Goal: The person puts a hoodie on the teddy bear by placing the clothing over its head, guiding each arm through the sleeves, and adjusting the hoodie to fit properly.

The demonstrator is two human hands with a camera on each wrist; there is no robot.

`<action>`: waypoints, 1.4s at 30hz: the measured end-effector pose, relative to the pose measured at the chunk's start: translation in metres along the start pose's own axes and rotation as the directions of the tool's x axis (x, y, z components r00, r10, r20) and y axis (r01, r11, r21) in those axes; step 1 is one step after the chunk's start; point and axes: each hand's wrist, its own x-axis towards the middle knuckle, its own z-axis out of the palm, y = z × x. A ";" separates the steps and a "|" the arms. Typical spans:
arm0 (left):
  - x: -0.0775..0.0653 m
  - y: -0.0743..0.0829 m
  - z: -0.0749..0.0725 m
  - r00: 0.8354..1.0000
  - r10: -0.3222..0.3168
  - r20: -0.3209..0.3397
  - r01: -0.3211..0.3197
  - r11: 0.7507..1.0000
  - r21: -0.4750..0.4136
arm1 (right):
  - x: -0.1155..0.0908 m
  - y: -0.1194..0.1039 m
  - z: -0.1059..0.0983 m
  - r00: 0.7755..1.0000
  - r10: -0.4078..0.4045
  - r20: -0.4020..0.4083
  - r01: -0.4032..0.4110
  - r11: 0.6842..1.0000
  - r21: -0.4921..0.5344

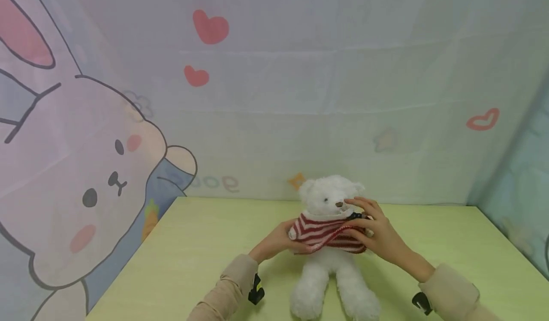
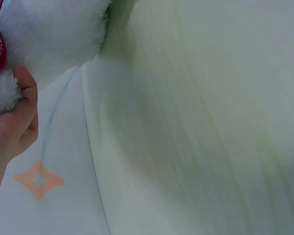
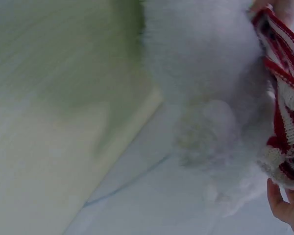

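Observation:
A white plush teddy bear (image 1: 328, 194) sits upright on the table, facing the head camera, its legs pointing forward. A red-and-white striped knit sweater (image 1: 317, 230) is bunched round its chest, the lower edge running slantwise above the bare belly. At the bear's side, on the left of the head view, my left hand (image 1: 279, 240) grips its arm and the sweater's edge; curled fingers show on white fur (image 2: 5, 93) in the left wrist view. My right hand (image 1: 379, 230) holds the sweater's other side, its upper finger near the nose. Something dark (image 1: 355, 215) shows at the collar beside it.
The pale yellow-green table (image 1: 206, 244) runs back to a cloth backdrop (image 1: 279, 135) printed with a large rabbit and hearts. Black clip-like pieces (image 1: 256, 290) hang under both beige sleeves (image 1: 450, 290).

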 end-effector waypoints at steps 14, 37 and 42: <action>0.001 0.002 0.005 0.998 -0.002 -0.065 0.012 0.989 0.146 | 0.093 0.002 -0.046 0.921 0.378 0.091 -0.338 0.893 -0.296; 0.002 0.017 0.014 0.990 0.114 -0.086 -0.091 0.967 0.237 | 0.156 0.046 -0.048 0.881 0.454 0.133 -0.416 0.877 -0.241; 0.007 0.006 0.012 0.989 0.114 -0.097 -0.085 0.962 0.260 | 0.151 0.055 -0.043 0.817 0.522 0.246 -0.533 0.846 -0.023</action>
